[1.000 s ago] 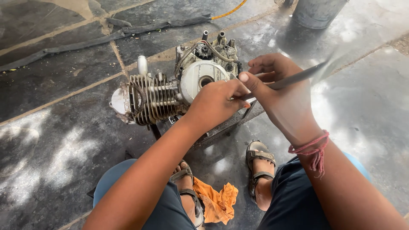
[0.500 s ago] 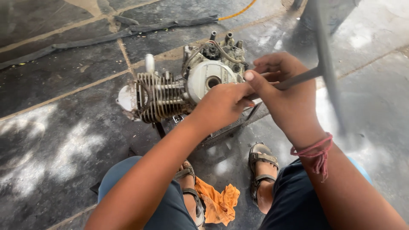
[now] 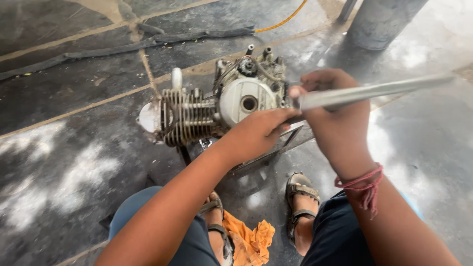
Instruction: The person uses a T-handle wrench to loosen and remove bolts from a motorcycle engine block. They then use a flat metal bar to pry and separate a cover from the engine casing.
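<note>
Both hands at engine (image 3: 221, 108): right hand (image 3: 335, 118) grips metal rod (image 3: 374, 92) (blurred); left hand (image 3: 258, 133) closed.

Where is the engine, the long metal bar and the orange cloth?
engine (image 3: 244, 101), head view, on its round pale side cover.
long metal bar (image 3: 384, 90), head view, on the middle of its shaft.
orange cloth (image 3: 251, 241), head view, on its crumpled middle, between the sandalled feet.

Dark wet floor (image 3: 74, 162) is carrying an engine (image 3: 217, 108) at centre, an orange rag (image 3: 251, 241) at bottom, a hose (image 3: 148, 42) along upper left
</note>
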